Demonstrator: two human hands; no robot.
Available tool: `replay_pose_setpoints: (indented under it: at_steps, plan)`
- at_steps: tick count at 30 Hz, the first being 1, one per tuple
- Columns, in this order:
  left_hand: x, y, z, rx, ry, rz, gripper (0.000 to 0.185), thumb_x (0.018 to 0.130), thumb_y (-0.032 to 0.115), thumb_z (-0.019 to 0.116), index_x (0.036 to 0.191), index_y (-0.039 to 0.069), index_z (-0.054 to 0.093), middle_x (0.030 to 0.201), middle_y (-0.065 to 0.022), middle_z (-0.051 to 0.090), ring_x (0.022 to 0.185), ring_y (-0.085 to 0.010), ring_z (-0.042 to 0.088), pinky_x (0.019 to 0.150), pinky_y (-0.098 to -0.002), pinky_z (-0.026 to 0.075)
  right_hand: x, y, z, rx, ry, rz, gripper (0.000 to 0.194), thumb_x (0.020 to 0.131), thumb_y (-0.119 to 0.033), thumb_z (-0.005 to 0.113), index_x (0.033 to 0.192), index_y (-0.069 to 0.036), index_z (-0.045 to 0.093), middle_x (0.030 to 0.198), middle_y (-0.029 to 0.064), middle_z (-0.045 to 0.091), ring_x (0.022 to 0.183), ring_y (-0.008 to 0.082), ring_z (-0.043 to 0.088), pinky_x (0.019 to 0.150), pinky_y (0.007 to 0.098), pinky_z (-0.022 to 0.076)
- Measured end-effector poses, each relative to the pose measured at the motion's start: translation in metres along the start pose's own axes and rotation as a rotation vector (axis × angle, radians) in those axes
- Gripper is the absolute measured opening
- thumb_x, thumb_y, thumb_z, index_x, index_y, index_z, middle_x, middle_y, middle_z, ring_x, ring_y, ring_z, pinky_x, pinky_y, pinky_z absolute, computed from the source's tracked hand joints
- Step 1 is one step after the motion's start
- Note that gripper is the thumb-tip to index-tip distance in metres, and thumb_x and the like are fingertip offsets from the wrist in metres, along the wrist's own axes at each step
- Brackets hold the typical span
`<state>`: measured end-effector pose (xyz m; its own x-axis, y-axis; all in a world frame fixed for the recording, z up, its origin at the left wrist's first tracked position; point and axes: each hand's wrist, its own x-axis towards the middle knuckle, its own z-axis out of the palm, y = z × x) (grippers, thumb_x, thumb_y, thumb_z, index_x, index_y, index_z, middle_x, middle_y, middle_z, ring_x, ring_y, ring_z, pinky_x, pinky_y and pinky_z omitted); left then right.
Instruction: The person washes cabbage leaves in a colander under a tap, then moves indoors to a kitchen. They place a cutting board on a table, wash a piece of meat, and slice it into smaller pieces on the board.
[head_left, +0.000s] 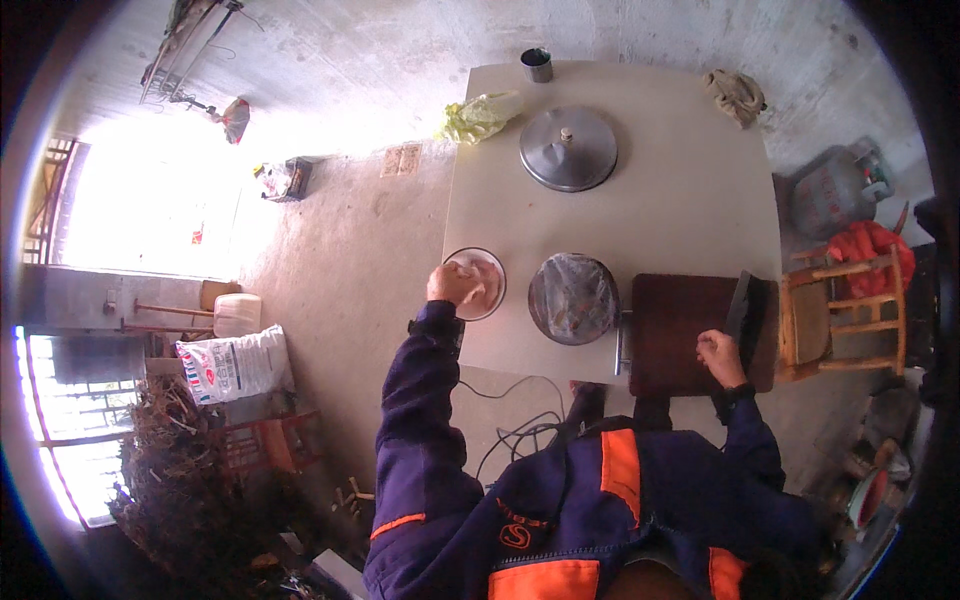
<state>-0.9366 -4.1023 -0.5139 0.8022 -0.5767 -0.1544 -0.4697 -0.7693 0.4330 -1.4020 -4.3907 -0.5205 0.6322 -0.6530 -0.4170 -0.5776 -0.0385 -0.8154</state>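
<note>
My left hand reaches over the near-left rim of a round bowl with a dark edge. Pale pink pieces that look like raw meat lie in the bowl, and my fingers are at them; whether they grip any is hidden. Over the dark red-brown cutting board is my right hand, its fingers curled. A broad dark knife blade stands close beside that hand; its handle is not visible, so I cannot tell if I hold it. Between bowl and board sits a round dish under clear plastic film.
Farther back on the pale table are a domed metal lid, a leafy cabbage, a dark cup and a crumpled cloth. A wooden chair and a gas cylinder stand at the right. A cable loops on the floor.
</note>
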Motion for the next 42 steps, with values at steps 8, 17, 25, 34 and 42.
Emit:
replay_pose_setpoints:
  at_steps: [8,17,25,34,42]
  plan:
    - [-0.008,-0.010,-0.042,-0.510,0.065,-0.220,0.034,0.069,0.033,0.071,0.075,0.000,0.065,0.059,-0.0124,0.061,0.055,-0.0164,0.060,0.054,-0.0335,0.048,-0.002,-0.010,0.007,-0.054,-0.001,0.028,0.017,0.080,-0.009,0.056,0.090,0.004,0.060,0.068,0.0101,0.062,0.059,0.0156,0.060,0.055,0.0279,0.0469]
    - [-0.016,-0.006,-0.034,-0.089,-0.192,-0.172,0.036,0.068,0.039,0.064,0.078,0.005,0.068,0.073,-0.0169,0.064,0.072,-0.0303,0.065,0.066,-0.0365,0.051,-0.005,-0.019,0.013,-0.060,-0.026,0.059,0.017,0.082,-0.009,0.054,0.093,0.003,0.059,0.072,0.0076,0.062,0.060,0.0113,0.059,0.053,0.0246,0.0462]
    - [0.005,0.042,0.000,0.241,-0.156,-0.235,0.032,0.069,0.038,0.063,0.086,0.012,0.070,0.097,-0.0138,0.065,0.093,-0.0319,0.061,0.080,-0.0397,0.049,-0.005,-0.017,0.019,-0.037,-0.005,0.059,0.017,0.079,-0.008,0.056,0.090,0.004,0.060,0.070,0.0095,0.063,0.061,0.0144,0.061,0.055,0.0270,0.0474]
    - [0.005,0.046,0.002,0.110,-0.071,-0.165,0.028,0.068,0.034,0.067,0.087,0.013,0.069,0.089,-0.0121,0.066,0.086,-0.0300,0.062,0.075,-0.0405,0.049,-0.016,-0.016,0.022,-0.023,0.008,0.057,0.016,0.079,-0.008,0.056,0.089,0.004,0.060,0.070,0.0099,0.063,0.061,0.0144,0.061,0.055,0.0273,0.0475]
    - [-0.003,0.042,-0.002,0.033,-0.151,-0.061,0.026,0.069,0.032,0.067,0.085,0.011,0.067,0.084,-0.0107,0.066,0.083,-0.0284,0.063,0.073,-0.0391,0.049,-0.016,-0.014,0.022,-0.009,0.013,0.040,0.014,0.079,-0.006,0.056,0.090,0.004,0.060,0.071,0.0099,0.062,0.061,0.0145,0.060,0.056,0.0277,0.0483]
